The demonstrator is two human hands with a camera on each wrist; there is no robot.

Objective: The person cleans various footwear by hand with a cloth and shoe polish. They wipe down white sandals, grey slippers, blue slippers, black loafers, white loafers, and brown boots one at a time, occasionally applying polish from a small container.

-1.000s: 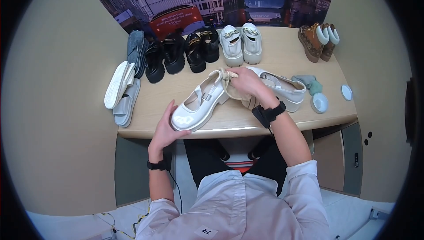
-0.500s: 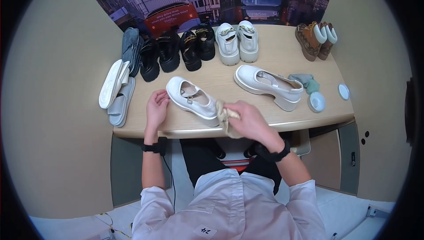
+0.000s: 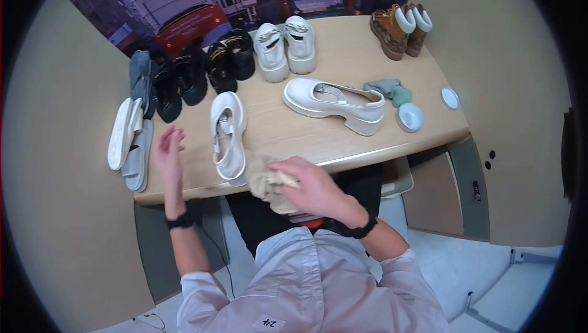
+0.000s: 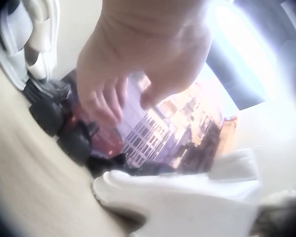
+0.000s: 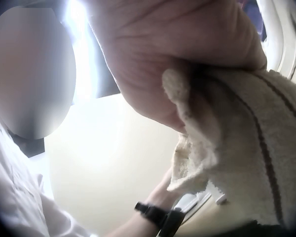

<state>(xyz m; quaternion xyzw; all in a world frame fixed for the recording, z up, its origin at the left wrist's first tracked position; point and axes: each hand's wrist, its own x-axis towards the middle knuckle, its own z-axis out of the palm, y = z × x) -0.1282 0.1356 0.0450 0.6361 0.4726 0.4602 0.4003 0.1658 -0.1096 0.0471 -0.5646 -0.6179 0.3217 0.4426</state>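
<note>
A beige cloth [image 3: 263,183] with dark stripes is bunched in my right hand [image 3: 313,191]; the right wrist view shows the cloth [image 5: 241,148] gripped beneath the palm. Right beside it, at the table's front edge, a white strapped shoe [image 3: 227,101] stands with its toe pointing away from me and its heel towards the cloth. My left hand [image 3: 169,154] is raised to the left of this shoe, apart from it, fingers loosely bent and holding nothing. Its mate, another white shoe [image 3: 300,95] with a block heel, stands sideways on the table to the right.
Along the back stand black shoes [image 3: 191,75], white loafers [image 3: 271,57] and brown boots [image 3: 389,30]. White and grey slippers [image 3: 124,134] lie at the left edge. Right of the second shoe are a grey-green cloth [image 3: 386,88], a small white tub [image 3: 409,118] and a lid [image 3: 450,98].
The near shoe has swung round from lying slantwise to toe-away. My left hand has let go of its toe and moved left. My right hand has brought the cloth towards me along the heel.
</note>
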